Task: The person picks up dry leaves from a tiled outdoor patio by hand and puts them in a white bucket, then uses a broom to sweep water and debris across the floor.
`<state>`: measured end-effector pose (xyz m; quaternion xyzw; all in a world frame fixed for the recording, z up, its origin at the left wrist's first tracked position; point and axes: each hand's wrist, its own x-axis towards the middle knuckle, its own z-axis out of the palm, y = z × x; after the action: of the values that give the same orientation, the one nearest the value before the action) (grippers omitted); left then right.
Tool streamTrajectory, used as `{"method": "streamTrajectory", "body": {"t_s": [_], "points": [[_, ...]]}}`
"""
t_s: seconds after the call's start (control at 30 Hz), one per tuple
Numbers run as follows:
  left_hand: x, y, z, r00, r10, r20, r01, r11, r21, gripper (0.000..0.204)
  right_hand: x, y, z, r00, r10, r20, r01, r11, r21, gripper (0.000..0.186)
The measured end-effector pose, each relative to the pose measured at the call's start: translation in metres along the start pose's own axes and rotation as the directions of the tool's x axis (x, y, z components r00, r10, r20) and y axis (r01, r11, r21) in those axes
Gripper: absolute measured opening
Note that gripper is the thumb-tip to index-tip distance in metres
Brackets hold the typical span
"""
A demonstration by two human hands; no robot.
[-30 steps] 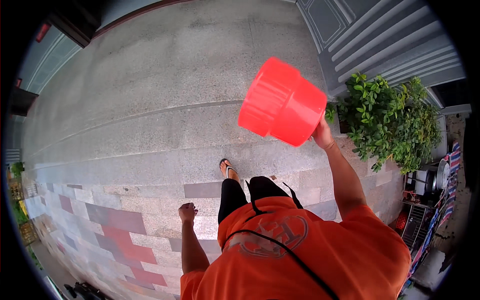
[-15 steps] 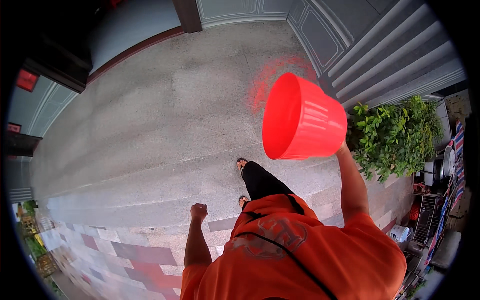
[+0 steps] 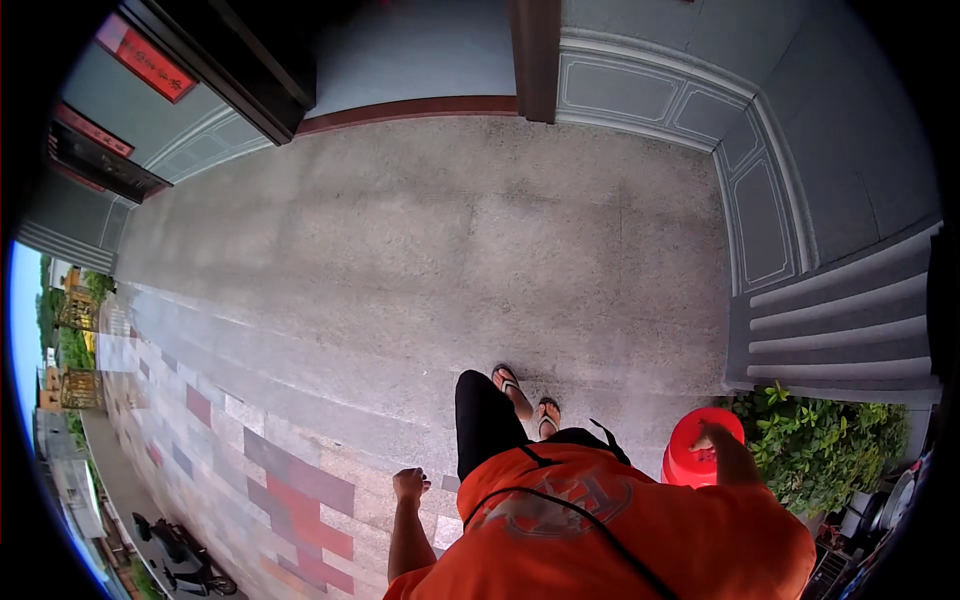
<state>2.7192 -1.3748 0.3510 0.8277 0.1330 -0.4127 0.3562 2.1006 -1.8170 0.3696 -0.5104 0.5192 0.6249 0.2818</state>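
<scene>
Head view: the red bucket [image 3: 684, 462] is in the right hand [image 3: 709, 436], fingers bent against its round end. A leafy shrub [image 3: 825, 445] stands just right of this hand; sandalled feet [image 3: 549, 412] are to its left. Farther left, the left hand [image 3: 409, 485] forms a loose fist, holding nothing visible.

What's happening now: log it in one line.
right hand: holds red bucket | left hand: curled | leafy shrub: right of bucket

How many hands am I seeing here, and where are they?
2: the left hand, out over the paving, and the right hand, on the red tub just left of the leafy plant. No other hand shows.
</scene>
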Motion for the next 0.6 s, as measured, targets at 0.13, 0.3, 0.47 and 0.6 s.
{"method": "streamTrajectory", "body": {"t_s": [0.13, 0.3, 0.47, 0.6], "points": [[0.022, 0.007, 0.028, 0.963, -0.255, 0.081, 0.231, 0.945, 0.232, 0.014, 0.007, -0.038, -0.083, 0.996, -0.078, -0.043, 0.090, 0.887, 0.453, 0.063], [0.050, 0.123, 0.056, 0.929, -0.321, 0.184, 0.230, 0.890, 0.394, 0.016, -0.088, -0.124, -0.219, 0.871, -0.281, -0.403, 0.393, 0.891, 0.229, 0.061], [0.116, 0.346, 0.069, 0.938, 0.176, 0.298, -0.264, 0.920, 0.289, 0.013, -0.191, -0.174, -0.360, 0.408, -0.310, -0.859, 0.529, 0.847, -0.055, 0.059], [0.147, 0.533, 0.066, 0.751, 0.651, 0.110, -0.648, 0.695, 0.312, 0.027, -0.269, -0.203, -0.465, 0.236, -0.295, -0.926, 0.648, 0.758, -0.076, 0.062]]}}
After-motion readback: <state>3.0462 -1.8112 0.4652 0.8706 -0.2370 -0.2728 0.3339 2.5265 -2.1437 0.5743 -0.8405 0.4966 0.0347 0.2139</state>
